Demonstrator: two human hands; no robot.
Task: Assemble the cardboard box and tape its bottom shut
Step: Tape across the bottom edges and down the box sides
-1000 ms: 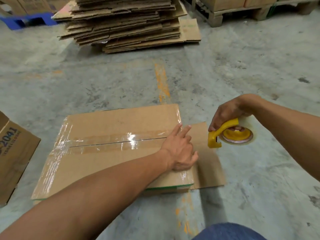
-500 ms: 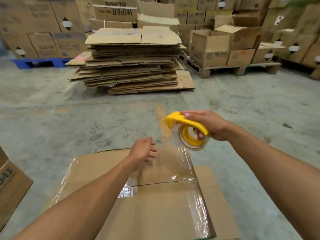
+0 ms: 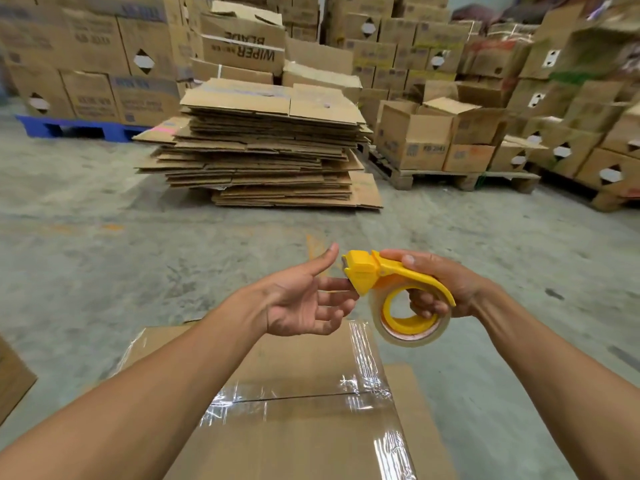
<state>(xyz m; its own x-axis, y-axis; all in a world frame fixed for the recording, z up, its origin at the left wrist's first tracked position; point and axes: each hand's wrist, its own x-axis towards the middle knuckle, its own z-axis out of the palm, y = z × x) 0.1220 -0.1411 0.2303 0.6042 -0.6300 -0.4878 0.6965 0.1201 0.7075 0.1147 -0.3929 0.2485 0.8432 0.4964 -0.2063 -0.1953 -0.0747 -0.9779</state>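
The cardboard box (image 3: 304, 368) stands on the concrete floor just below my arms, bottom flaps folded shut, with clear tape along the centre seam and down its right edge. My right hand (image 3: 440, 285) holds the yellow tape dispenser (image 3: 398, 292) in the air above the box's far right corner, fingers through the roll. My left hand (image 3: 304, 299) is palm-up with fingers spread, its fingertips touching the dispenser's cutter head.
A tall stack of flattened cardboard sheets (image 3: 263, 143) lies a few steps ahead. Filled boxes on a wooden pallet (image 3: 460, 178) and a blue pallet (image 3: 76, 128) line the back. Another box (image 3: 14, 379) stands at the left edge. A loose cardboard sheet (image 3: 419, 410) lies under the box's right side.
My left hand lifted off the box's taped seam and rose to the dispenser's head. My right hand raised the dispenser from beside the box to mid-air. The view tilted up.
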